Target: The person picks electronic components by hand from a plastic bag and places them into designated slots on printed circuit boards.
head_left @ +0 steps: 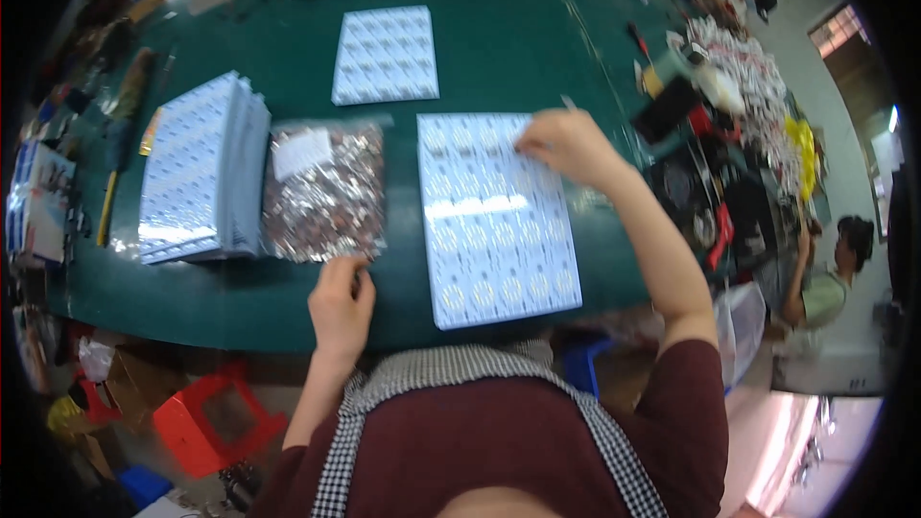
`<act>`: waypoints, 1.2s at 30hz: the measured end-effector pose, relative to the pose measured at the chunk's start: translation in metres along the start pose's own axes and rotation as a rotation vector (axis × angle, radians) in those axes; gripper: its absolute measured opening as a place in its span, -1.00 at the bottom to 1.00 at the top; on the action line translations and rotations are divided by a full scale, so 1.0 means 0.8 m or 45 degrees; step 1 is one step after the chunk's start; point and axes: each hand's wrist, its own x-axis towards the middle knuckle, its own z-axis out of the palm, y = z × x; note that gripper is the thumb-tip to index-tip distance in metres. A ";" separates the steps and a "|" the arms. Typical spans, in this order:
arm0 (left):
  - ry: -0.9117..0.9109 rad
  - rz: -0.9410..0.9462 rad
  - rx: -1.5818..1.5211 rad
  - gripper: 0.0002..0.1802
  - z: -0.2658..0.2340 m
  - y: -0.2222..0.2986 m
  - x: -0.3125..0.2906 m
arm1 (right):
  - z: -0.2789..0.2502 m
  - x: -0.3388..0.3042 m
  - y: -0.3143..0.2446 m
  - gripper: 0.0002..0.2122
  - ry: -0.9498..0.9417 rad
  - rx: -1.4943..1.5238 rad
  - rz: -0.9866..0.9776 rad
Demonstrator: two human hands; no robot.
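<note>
A pale blue-white panel sheet [499, 221], printed with rows of round patterns, lies flat before me on the green table. My right hand [568, 146] is over its far right corner, fingertips pinched together on or just above the sheet; whatever they hold is too small to name. Left of the sheet is a clear plastic bag [336, 197] full of small shiny brownish pieces, with a white label [303, 154] on it. At the bag's near edge my left hand [342, 305] is curled, thumb and fingers together, and what is in them cannot be made out.
Further left stands a thick stack of similar sheets [192, 173]. Another patterned sheet [386, 55] lies beyond the bag. Tools and a black phone-like object [666, 107] crowd the right side. Red stools [213, 422] stand below the table's near edge. Other people [833, 278] are at the right.
</note>
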 end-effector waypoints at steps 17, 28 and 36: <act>-0.188 0.619 -0.440 -0.74 0.039 0.089 0.044 | 0.006 -0.008 -0.008 -0.90 0.070 -0.030 -0.053; -0.300 0.455 -0.395 -0.75 0.055 0.081 0.048 | -0.023 -0.060 -0.024 -0.71 0.328 0.193 0.146; -0.200 0.434 -0.475 -0.62 0.031 0.075 0.064 | -0.007 -0.395 -0.163 -0.85 -0.253 0.916 1.103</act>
